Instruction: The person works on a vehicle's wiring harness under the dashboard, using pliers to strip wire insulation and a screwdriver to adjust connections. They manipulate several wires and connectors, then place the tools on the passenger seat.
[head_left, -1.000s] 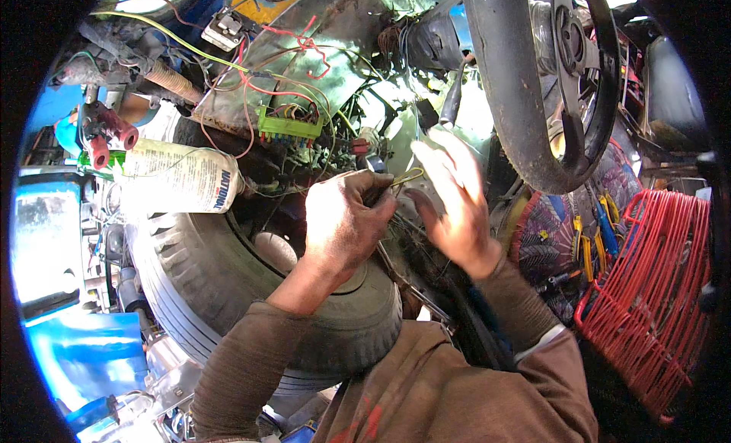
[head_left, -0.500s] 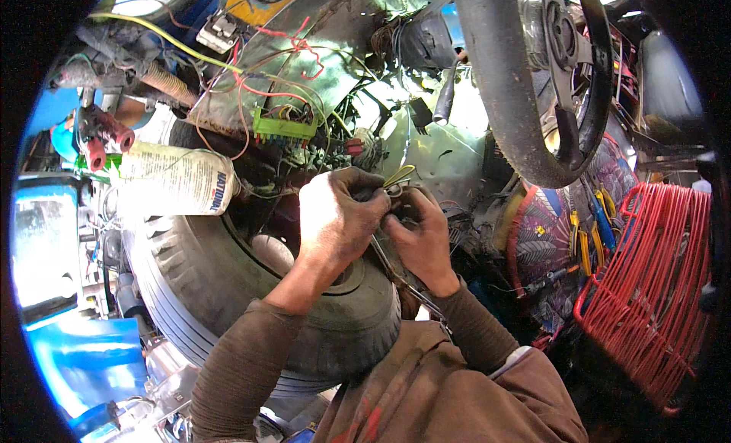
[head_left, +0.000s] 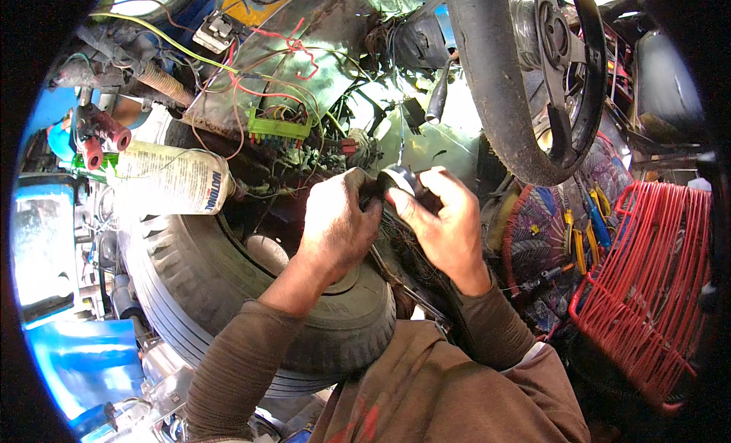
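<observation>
My right hand [head_left: 445,218] is closed round a small black roll of tape [head_left: 397,176], its thumb on the near side. Right beside it, my left hand [head_left: 335,222] is closed in a pinch, fingertips almost touching the roll. What those fingers hold is hidden behind the hand; a thin wire runs toward them from the left. Both hands are above the far right part of a big black tyre [head_left: 335,332]. Beyond them, a thin wire hangs down toward the roll.
A green fuse block [head_left: 279,125] hangs among loose red and yellow wires. At left a white bottle [head_left: 171,176] lies above the tyre. A black steering wheel [head_left: 495,85] stands at upper right. Pliers [head_left: 579,237] rest on patterned cloth near a red corded chair [head_left: 640,291].
The black tape roll now shows in my right hand, where a yellow wire loop showed between the hands. My right hand has turned and shifted slightly right.
</observation>
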{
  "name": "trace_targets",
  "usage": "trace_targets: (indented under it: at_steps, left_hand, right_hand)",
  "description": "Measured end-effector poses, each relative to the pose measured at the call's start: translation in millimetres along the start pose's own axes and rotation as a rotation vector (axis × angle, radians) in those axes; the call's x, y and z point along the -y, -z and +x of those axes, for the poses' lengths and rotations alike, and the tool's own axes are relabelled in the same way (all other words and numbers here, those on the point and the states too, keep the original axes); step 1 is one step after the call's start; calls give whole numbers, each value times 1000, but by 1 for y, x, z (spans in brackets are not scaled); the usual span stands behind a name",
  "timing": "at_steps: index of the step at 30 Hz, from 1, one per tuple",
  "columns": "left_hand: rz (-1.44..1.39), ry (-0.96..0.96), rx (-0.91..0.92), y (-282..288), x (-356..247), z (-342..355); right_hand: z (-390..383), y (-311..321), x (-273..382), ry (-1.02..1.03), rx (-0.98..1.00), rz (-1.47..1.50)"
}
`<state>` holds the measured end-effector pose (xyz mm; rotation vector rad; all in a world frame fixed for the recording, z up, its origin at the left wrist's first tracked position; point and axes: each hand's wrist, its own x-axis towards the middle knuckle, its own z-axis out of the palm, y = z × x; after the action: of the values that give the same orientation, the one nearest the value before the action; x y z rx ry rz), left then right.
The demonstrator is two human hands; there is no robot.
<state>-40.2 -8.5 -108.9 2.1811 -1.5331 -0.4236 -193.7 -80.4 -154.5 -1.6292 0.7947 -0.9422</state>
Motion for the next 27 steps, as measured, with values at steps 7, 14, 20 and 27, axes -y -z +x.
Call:
trace_targets:
  at_steps: [7, 14, 20, 27]
  left_hand:
    - [-91, 226, 170, 9, -3, 3]
    - [-101, 188, 68, 5, -2, 2]
    - [-100, 222, 38, 0, 2, -1]
    - [-37, 182, -5, -2, 2, 0]
  right_hand:
    - [30, 21, -18, -100, 351, 190]
    - [52, 15, -60, 583, 478, -250]
    - [60, 12, -72, 639, 469, -292]
    - [72, 16, -63, 434, 700, -325]
